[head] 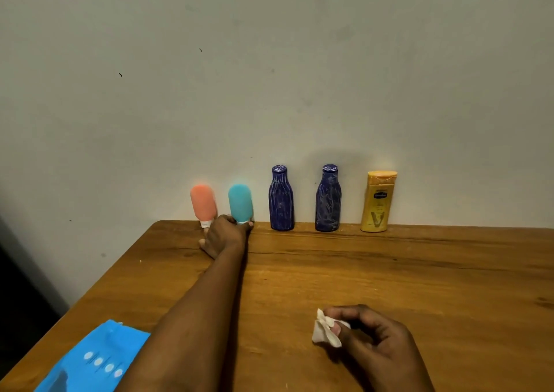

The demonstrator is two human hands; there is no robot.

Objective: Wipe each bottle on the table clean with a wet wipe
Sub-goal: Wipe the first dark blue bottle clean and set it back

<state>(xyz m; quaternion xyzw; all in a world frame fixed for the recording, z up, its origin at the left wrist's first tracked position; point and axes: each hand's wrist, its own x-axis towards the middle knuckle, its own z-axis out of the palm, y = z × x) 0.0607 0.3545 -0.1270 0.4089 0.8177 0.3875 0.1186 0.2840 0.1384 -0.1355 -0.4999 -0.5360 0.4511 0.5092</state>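
left hand (pixel 225 235) grips the teal bottle (pixel 239 201) low down, right hand (pixel 374 340) pinches a crumpled wipe (pixel 325 330); wiping seems underway, but which bottles are done can't be told.

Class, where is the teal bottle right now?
In the head view, the teal bottle stands by the wall at the far edge of the table, between the pink bottle and a dark blue bottle; the left hand grips its base.

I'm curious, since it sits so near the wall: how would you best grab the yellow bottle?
Probably round the middle of the yellow bottle, coming from the front: it stands upright with the wall right behind it and open gaps on either side for fingers.
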